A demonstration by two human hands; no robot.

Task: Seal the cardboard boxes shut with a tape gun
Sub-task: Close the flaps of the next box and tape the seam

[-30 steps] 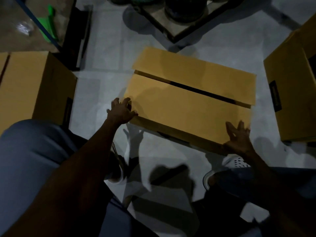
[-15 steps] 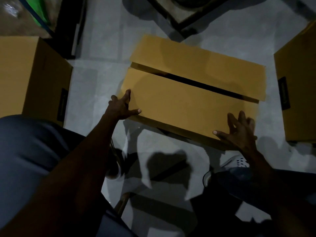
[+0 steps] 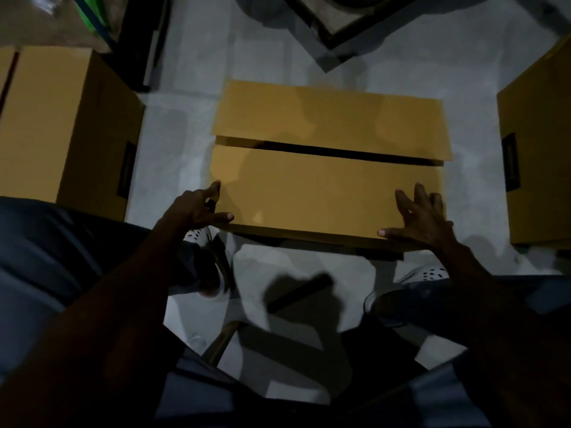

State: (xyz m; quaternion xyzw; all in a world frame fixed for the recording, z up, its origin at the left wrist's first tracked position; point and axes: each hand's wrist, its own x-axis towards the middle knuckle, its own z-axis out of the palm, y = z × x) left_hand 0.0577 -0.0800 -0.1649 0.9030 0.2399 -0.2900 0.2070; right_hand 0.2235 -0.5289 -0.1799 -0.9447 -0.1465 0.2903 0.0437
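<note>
A closed cardboard box (image 3: pixel 58 118) sits at left. In the frame's centre, the left hand (image 3: pixel 193 208) and right hand (image 3: pixel 423 219), fingers spread, press an unsealed box (image 3: pixel 327 168). Another box (image 3: pixel 537 156) stands at right.

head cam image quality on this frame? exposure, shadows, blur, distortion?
Head view: dim overall, the person's arms and lap nearly black; middle box is lit, hand-shaped shadows on its far flap; hard shadows on the floor below the left hand and right hand; soft focus; wide-angle bowing leans the side boxes outward.
</note>
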